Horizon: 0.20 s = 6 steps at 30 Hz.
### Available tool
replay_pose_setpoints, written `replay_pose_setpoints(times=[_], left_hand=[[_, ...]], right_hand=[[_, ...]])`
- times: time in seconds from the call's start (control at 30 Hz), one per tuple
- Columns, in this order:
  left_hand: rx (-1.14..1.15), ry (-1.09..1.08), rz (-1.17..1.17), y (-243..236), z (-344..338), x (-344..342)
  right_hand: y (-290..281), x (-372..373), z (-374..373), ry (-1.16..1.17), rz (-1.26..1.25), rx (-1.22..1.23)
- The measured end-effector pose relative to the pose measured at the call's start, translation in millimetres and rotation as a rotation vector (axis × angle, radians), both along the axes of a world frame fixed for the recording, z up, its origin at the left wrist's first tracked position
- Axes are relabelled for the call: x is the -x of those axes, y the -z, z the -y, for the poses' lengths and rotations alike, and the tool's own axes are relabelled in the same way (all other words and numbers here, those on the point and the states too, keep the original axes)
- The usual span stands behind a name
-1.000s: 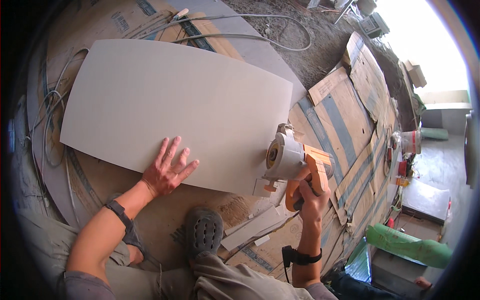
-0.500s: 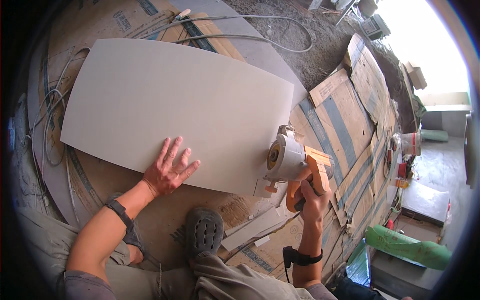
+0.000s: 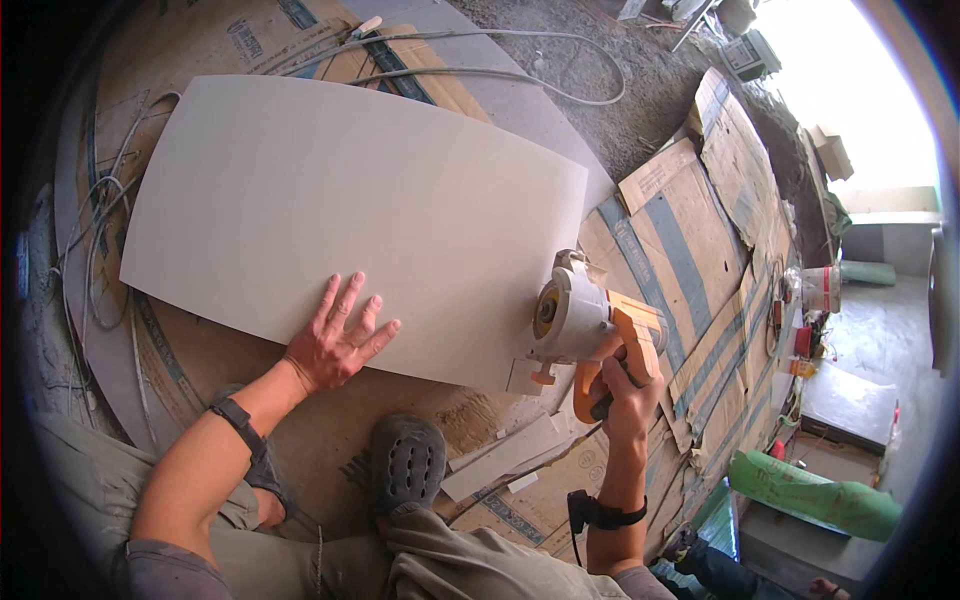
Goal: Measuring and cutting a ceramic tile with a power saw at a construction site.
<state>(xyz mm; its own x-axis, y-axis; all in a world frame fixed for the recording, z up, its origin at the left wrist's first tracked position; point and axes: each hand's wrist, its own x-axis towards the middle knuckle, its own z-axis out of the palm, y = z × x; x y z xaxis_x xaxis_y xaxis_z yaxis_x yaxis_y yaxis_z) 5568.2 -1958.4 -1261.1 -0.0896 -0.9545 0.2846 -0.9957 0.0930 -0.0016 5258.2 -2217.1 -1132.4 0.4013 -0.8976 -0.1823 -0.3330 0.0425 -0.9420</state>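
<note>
A large, smooth, pale grey tile (image 3: 350, 210) lies flat in front of me. My left hand (image 3: 335, 340) rests on its near edge with the fingers spread, holding nothing. At the tile's right end, my right hand (image 3: 625, 395) is wrapped round the orange handle of a handheld circular tile saw (image 3: 580, 320). The saw's grey guard sits over the tile's right edge. A small rectangle is marked at the tile's near right corner, beside the saw's base. How far the blade reaches into the tile is hidden.
Flattened cardboard (image 3: 690, 270) covers the floor. Pale offcut strips (image 3: 505, 458) lie near my dark clog (image 3: 408, 465). A grey cable (image 3: 600, 75) loops beyond the tile. At right are a green roll (image 3: 810, 495), a bucket (image 3: 822, 288) and another person's hand (image 3: 828, 588).
My hands, the saw and the tile look almost unmoved. At the lower right, a dark limb-like shape and another person's hand have come further into view.
</note>
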Motion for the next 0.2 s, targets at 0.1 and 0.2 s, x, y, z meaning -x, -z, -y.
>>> replay_pose_setpoints(times=[0.1,0.2], left_hand=[[-0.008,-0.001,-0.008,-0.1,-0.5,0.2],[-0.028,-0.002,-0.022,0.8,-1.4,0.2]], right_hand=[[-1.4,-0.1,1.5,0.000,-0.015,-0.013],[-1.7,-1.1,2.7,0.002,-0.021,-0.036]])
